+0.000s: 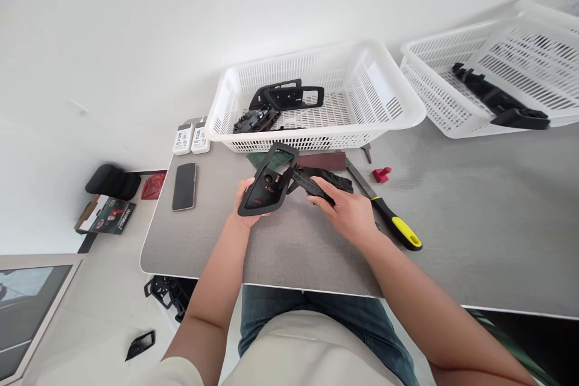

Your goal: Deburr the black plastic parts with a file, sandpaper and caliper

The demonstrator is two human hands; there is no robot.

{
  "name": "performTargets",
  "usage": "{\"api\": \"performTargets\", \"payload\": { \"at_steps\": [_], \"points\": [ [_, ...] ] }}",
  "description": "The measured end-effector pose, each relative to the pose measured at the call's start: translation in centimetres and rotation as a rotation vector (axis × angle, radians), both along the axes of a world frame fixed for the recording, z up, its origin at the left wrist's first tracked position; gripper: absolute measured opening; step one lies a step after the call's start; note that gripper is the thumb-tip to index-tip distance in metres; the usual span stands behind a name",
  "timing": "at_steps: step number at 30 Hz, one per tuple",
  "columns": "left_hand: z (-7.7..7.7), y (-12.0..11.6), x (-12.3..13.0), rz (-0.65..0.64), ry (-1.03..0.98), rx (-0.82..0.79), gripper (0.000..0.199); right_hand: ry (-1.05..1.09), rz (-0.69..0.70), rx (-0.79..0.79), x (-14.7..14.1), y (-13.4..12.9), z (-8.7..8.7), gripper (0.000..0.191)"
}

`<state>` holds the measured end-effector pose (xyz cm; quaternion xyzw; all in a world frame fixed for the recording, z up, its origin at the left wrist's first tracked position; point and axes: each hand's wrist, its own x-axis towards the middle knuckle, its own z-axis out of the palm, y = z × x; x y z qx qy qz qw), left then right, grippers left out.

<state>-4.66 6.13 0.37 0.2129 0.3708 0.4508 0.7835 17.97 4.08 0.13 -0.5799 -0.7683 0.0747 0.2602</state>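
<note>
My left hand [243,194] grips a black plastic door-handle bezel [260,197] by its lower left side, holding it tilted above the table. The bezel has a large opening at its upper end and a round hole in its recessed panel. In my right hand [346,210] is a slim black caliper [309,182] with pale markings. Its tip meets or nearly meets the bezel's right rim; exact contact cannot be made out. Under and behind it lie a crumpled black piece [332,178], a brown-red strip [323,161] and a green sheet [265,158].
A file with a yellow-black handle [398,223] and a small red part [382,174] lie to the right. Behind stands a white basket [316,139] holding black parts, beside another basket [452,120]. A phone [184,187] and two white boxes [192,139] sit left.
</note>
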Motion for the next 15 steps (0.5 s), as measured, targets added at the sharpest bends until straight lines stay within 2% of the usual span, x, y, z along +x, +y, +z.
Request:
{"api": "performTargets", "payload": {
  "at_steps": [5, 15],
  "points": [
    [-0.17, 0.06, -0.02, -0.011, -0.022, 0.007, 0.036, 0.035, 0.085, 0.046, -0.04, -0.03, -0.12, 0.050],
    [-0.21, 0.07, -0.07, -0.013, -0.002, -0.001, 0.037, -0.026, 0.029, 0.072, 0.26, -0.15, 0.20, 0.047]
  ]
}}
